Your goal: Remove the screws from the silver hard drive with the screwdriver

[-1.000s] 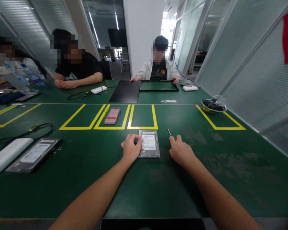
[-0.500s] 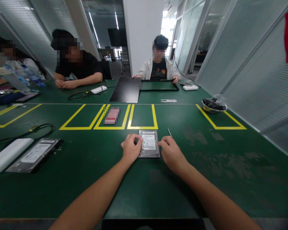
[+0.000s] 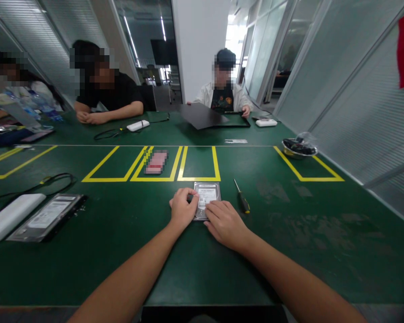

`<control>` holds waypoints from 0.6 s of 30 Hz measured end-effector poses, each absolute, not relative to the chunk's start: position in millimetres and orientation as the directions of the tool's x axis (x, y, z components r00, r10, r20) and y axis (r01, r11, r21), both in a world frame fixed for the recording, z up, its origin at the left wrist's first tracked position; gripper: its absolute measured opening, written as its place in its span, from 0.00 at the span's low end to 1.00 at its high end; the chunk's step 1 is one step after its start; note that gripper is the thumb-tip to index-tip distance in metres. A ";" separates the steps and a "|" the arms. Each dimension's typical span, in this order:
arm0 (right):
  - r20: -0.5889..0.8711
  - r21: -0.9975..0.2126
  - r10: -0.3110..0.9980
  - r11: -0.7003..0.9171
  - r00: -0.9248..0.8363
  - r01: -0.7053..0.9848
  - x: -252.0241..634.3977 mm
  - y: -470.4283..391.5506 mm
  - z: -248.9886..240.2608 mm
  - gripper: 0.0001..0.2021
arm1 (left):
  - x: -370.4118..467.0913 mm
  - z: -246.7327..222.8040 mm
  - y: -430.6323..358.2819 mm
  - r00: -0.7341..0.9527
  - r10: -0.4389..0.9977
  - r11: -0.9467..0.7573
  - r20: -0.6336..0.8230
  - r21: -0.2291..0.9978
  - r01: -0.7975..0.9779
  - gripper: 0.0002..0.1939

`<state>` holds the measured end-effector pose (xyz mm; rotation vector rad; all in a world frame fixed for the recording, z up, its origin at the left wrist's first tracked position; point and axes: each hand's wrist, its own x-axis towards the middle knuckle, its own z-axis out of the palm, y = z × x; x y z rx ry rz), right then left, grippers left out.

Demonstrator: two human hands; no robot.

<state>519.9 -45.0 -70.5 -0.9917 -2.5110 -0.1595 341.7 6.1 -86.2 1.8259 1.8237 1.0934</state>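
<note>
A silver hard drive point(image 3: 207, 193) with a white label lies flat on the green table, between my hands. My left hand point(image 3: 184, 207) is closed on its left edge, thumb and fingers pinched together. Over the drive's lower right part lies my right hand point(image 3: 226, 222), its fingers stretched out and resting on the surface, with nothing gripped. A screwdriver point(image 3: 243, 200) with a black and yellow handle rests on the table to the right of my right hand.
Yellow tape point(image 3: 198, 179) marks areas beyond the drive, one holding a pink object point(image 3: 156, 162). Another hard drive point(image 3: 52, 215) and a white box point(image 3: 15, 217) lie left. A metal bowl point(image 3: 299, 150) stands right. Across the table, a person handles a black panel point(image 3: 202, 116).
My right hand has moved left from beside the drive onto its lower right part, uncovering the screwdriver's handle. The person opposite has lifted and tilted the black panel.
</note>
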 end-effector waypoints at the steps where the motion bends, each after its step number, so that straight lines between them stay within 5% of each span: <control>1: 0.424 -0.048 0.627 0.736 -0.653 0.676 519.8 -45.1 -70.7 0.12 | 341.6 -86.0 5.9 -0.118 0.951 -0.120 0.285 0.696 0.708 0.06; 7: 0.373 -0.072 0.651 0.731 -0.661 0.679 521.0 -46.6 -70.5 0.11 | 331.7 -81.3 8.5 -0.112 0.933 -0.144 0.343 0.637 0.757 0.08; 12: 0.358 -0.093 0.657 0.732 -0.664 0.675 522.3 -46.5 -68.7 0.12 | 293.7 -71.1 10.0 -0.168 0.910 -0.166 0.379 0.706 0.689 0.18; 18: 0.338 -0.104 0.671 0.724 -0.660 0.682 521.9 -46.9 -66.4 0.11 | 207.7 -53.3 -2.4 -0.215 0.918 0.045 0.334 0.452 0.891 0.29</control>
